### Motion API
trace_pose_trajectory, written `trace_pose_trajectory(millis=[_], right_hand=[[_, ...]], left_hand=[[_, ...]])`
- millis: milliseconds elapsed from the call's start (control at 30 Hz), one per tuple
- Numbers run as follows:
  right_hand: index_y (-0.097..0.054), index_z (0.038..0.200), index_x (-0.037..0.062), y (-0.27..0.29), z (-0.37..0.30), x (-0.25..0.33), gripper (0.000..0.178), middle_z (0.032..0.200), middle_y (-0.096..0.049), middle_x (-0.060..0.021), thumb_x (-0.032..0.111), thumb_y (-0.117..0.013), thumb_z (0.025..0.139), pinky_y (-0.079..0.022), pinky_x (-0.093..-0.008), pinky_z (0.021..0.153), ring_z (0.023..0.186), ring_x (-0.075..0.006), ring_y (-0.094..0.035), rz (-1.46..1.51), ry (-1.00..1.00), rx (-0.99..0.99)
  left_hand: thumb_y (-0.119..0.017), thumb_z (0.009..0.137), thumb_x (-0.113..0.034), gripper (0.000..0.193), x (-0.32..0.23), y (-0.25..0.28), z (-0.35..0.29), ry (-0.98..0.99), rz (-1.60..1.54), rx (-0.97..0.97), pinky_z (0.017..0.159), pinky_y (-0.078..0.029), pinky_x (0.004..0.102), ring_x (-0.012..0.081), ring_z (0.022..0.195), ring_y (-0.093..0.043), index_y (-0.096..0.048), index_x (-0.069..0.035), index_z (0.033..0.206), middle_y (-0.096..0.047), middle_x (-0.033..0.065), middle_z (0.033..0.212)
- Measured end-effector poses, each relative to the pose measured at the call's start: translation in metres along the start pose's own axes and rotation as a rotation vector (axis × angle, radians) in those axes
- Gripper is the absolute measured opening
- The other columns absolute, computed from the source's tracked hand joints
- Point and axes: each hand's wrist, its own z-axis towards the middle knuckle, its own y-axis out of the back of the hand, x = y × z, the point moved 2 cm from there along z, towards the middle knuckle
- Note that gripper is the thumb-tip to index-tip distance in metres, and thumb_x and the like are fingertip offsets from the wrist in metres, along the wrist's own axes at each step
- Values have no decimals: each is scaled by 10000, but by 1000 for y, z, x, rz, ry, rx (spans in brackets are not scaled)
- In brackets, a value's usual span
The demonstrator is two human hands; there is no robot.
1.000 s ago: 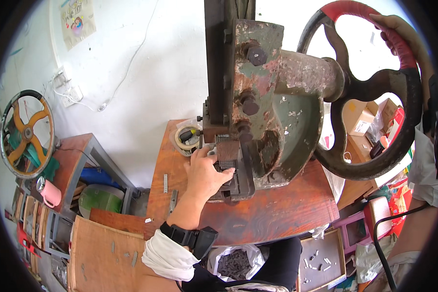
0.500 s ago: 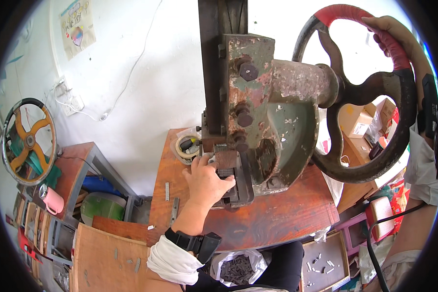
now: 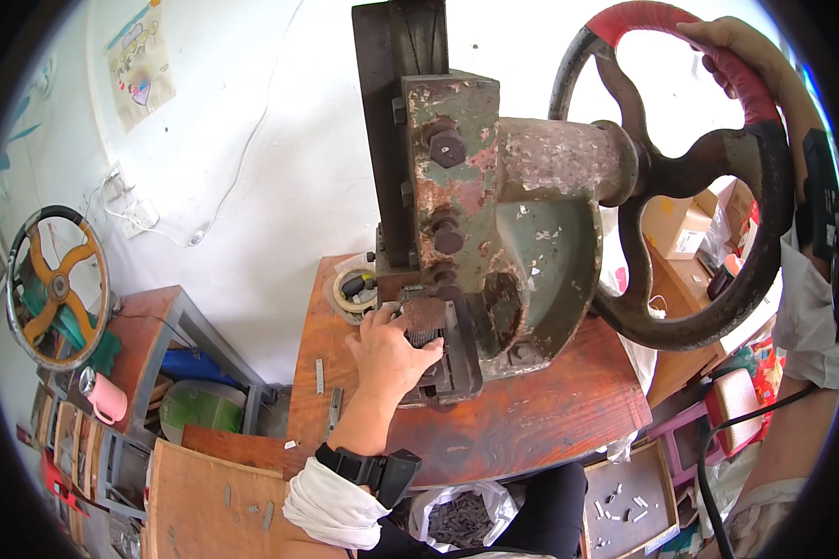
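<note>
"Where's the left hand in all this?"

"Down at the foot of the old green press (image 3: pixel 452 177), from what I can see. The left hand (image 3: pixel 389 357) is bent over a ribbed dark metal piece (image 3: pixel 424 335), fingers toward its far left side, thumb out by its right edge. I can't tell whether it's pinching the piece or only resting there."

"And that piece, where does it sit?"

"On the press's base, just below a rusty brown block (image 3: pixel 424 314). The whole machine stands on the reddish wooden table (image 3: pixel 522 419)."

"What about the other hand?"

"Up high. The right hand (image 3: pixel 741 51) is closed around the rim of the big handwheel (image 3: pixel 673 175), on the stretch wrapped in red, fingers curled over it."

"Anything else on the table?"

"Two narrow metal strips, a pale one (image 3: pixel 320 376) and a longer grey one (image 3: pixel 334 410), left of that forearm. A roll of tape (image 3: pixel 345 296) lies farther back, beside the press."

"And down below?"

"An open white bag (image 3: pixel 505 503) full of dark little pieces, by the person's leg. To its right there's a shallow tray (image 3: pixel 634 533) with small pale bits scattered in it; off to the left, a wooden board (image 3: pixel 196 475) with a few grey slivers."
</note>
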Motion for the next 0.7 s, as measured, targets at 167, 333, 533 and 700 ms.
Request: trace_pose_trajectory(millis=[167, 333, 533, 700], right_hand=[[-573, 727, 40, -7, -1, 5, 491, 493, -531, -26, 522, -669, 739, -447, -217, 353, 360, -112, -504, 41, 15, -8], [-588, 777, -7, 4, -20, 15, 395, 572, -565, -90, 381, -660, 781, -461, -272, 416, 440, -166, -541, 71, -110, -54], [-610, 786, -21, -2, -23, 24, 311, 623, -593, -121, 285, -663, 803, -482, -312, 480, 515, -205, -581, 127, -186, -57], [-566, 746, 56, -14, 8, 9, 424, 595, -568, -67, 468, -663, 760, -489, -270, 458, 494, -137, -566, 12, -59, -62]], left_hand=[[-735, 625, -333, 394, -4, 1, 2, 61, 86, -8, 877, -306, 546, 247, 1138, -447, -692, -157, 975, -564, 50, 1131], [-719, 621, -345, 373, -4, -6, 9, 82, -19, 1, 887, -312, 533, 244, 1128, -449, -698, -157, 944, -563, 29, 1120], [-712, 615, -339, 350, -6, -1, 6, 65, 49, -97, 871, -345, 504, 253, 1098, -472, -695, -120, 887, -568, 59, 1068], [-720, 603, -330, 371, 15, 6, 6, 107, 64, -88, 698, -467, 426, 293, 872, -599, -684, -57, 852, -599, 115, 861]])
